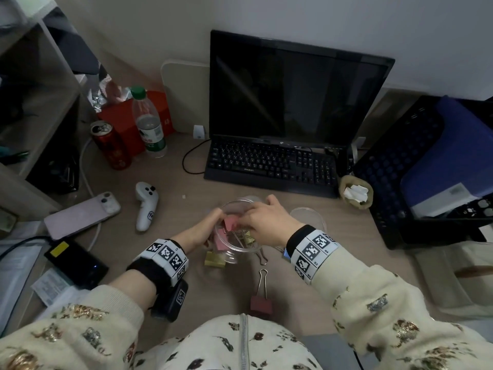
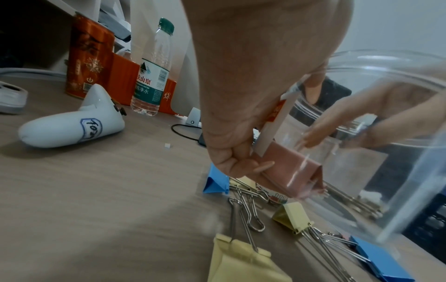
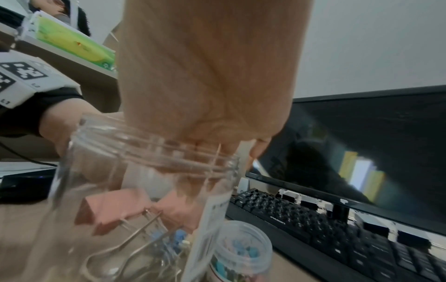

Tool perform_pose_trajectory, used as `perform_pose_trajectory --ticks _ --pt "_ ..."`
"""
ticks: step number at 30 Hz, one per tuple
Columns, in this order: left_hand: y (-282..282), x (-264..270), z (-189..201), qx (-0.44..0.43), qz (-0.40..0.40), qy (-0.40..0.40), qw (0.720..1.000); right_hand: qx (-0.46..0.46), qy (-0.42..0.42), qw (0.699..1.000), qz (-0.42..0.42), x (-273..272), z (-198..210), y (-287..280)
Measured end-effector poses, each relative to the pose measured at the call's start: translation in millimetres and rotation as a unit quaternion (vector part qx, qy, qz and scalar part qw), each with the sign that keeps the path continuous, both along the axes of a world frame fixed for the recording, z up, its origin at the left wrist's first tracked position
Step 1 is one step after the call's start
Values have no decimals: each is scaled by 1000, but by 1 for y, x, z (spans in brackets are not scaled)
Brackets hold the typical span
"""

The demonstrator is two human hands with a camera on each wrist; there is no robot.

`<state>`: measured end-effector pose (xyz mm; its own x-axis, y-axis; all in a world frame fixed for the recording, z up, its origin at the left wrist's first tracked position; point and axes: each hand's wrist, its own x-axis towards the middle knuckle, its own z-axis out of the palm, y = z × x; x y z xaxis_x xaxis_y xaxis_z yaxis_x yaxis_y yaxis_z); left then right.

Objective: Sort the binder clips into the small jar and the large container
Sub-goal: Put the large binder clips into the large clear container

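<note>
A clear large container [image 1: 241, 231] is held tilted over the desk [image 1: 186, 188] by the left hand [image 1: 198, 233], whose fingers are curled round its left wall beside a paper label; the right hand [image 1: 262, 218] is reached into the container's mouth, its fingers bent downward inside, and whether a clip is pinched between them cannot be told; two pink clips [image 3: 113, 208] are seen inside the container with wire handles and a yellowish clip [image 1: 249, 237] near the right wall; in the left wrist view one pink clip [image 2: 293, 173] is pressed against the clear wall just under the left fingers [image 2: 235, 162]. Loose clips are left on the desk below and near the container — a yellow clip [image 1: 214, 259] at its near left edge, a dark red clip [image 1: 261, 303] nearer the person with its handle pointing far, and, in the left wrist view, blue clips [image 2: 216, 181] and more yellow ones [image 2: 293, 217]. The small jar [image 3: 241, 250] is stood just right of the container, with small blue and pink pieces inside; a second clear round piece [image 1: 308, 216] is seen right of the right hand. Farther off, a keyboard [image 1: 272, 164] and dark monitor [image 1: 296, 89] are placed; at the left — a white controller [image 1: 146, 205], a phone [image 1: 81, 214], a red can [image 1: 110, 145] and a water bottle [image 1: 149, 124].
</note>
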<state>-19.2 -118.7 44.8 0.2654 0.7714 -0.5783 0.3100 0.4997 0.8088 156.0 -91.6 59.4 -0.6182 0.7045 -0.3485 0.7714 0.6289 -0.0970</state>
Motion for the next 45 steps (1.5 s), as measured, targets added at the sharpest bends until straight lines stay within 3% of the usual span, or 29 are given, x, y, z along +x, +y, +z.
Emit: perform_pose_trajectory --ticks 3,5,7,12,17,21,29,39,45 --pt "1 -2 -4 17 29 2 999 83 91 992 -21 9 4 -1" --pt "3 -4 -7 30 63 6 998 166 162 971 -62 18 3 -2" --pt "5 -8 -11 44 96 -5 994 184 176 960 -120 28 1 -3" --pt "7 -15 -27 29 171 -13 985 25 130 971 -198 49 -26 -16" --pt "5 -19 -38 -22 225 -57 973 -188 26 975 -116 53 -58 -45" --pt "2 -16 -40 -34 216 -53 974 -254 32 954 -154 52 -84 -63" --pt "-2 -14 -38 -7 182 -38 982 -170 -71 978 -97 38 -97 -76" --pt "-2 -9 -33 -3 164 -45 985 -81 21 983 -162 48 -90 -71" --pt "1 -6 -31 2 166 -45 985 -53 6 989 -138 50 -81 -75"
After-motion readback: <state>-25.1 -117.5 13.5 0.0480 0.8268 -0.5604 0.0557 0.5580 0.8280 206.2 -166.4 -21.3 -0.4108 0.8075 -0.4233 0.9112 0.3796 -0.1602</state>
